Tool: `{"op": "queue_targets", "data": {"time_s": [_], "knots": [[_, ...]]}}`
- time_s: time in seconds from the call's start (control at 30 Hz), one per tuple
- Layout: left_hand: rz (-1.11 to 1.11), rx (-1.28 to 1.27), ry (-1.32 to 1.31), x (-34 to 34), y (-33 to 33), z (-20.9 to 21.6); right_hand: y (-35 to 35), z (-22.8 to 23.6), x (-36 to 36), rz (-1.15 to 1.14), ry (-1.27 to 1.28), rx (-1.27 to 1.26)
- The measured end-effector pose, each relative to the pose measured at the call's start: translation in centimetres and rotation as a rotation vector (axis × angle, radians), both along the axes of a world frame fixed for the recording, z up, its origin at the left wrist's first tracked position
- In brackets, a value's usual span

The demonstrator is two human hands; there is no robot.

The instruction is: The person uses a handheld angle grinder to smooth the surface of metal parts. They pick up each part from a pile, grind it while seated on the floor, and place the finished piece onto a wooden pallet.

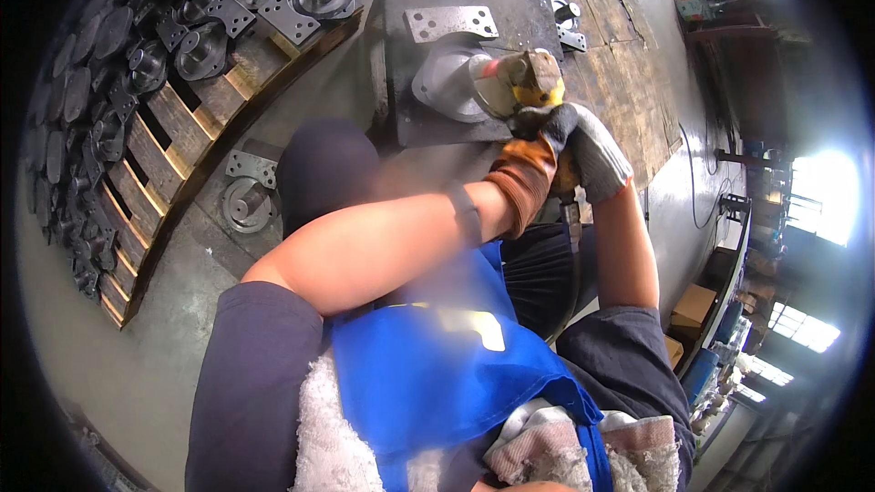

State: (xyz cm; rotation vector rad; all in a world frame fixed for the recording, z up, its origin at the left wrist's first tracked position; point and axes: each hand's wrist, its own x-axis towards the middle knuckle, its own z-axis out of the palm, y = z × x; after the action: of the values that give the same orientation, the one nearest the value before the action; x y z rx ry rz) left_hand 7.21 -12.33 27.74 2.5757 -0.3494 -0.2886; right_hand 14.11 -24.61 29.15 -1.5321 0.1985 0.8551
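As head view shows, grinding step in hand: left hand (529,173) and right hand (592,159), both gloved, grips clamped round angle grinder (519,82). Disc bears on grey metal casting (442,87), lying on dark desk (410,0). Judgement: next move calls for steady pressure, even sweep along edge.

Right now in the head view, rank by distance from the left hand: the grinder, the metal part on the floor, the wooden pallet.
1. Grinder, in the left hand.
2. Metal part on the floor, lower left.
3. Wooden pallet, far left.
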Motion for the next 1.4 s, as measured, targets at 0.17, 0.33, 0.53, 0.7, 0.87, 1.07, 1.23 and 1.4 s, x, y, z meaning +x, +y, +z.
{"op": "queue_targets", "data": {"time_s": [0.17, 0.33, 0.53, 0.7, 0.87, 1.07, 1.23, 1.4], "knots": [[0.38, -0.583, -0.152, 4.7, -8.7, -10.9, 0.6, 0.0, 0.7, 0.126, -0.208, -0.136], [0.287, -0.347, -0.041, 1.6, -9.5, -9.6, -1.0, -1.6, 1.4, 0.373, -0.424, -0.376], [0.273, -0.258, -0.142, 1.5, -7.6, -8.4, 0.7, 0.0, 1.0, 0.246, -0.275, -0.407], [0.217, -0.306, -0.089, 1.3, -7.6, -8.8, 0.6, 0.9, 0.5, 0.289, -0.329, -0.393], [0.296, -0.392, -0.071, 1.9, -7.8, -8.5, 1.6, 1.6, 0.5, 0.287, -0.343, -0.286], [0.208, -0.291, -0.039, 1.9, -7.3, -7.5, 0.6, 1.5, 0.7, 0.324, -0.389, -0.239], [0.301, -0.393, 0.108, 3.2, -9.1, -9.4, 2.6, 2.9, -0.3, 0.168, -0.191, -0.315], [0.228, -0.345, -0.083, 1.9, -8.8, -9.3, 0.3, 0.9, -1.2, 0.006, -0.079, -0.1]]}}
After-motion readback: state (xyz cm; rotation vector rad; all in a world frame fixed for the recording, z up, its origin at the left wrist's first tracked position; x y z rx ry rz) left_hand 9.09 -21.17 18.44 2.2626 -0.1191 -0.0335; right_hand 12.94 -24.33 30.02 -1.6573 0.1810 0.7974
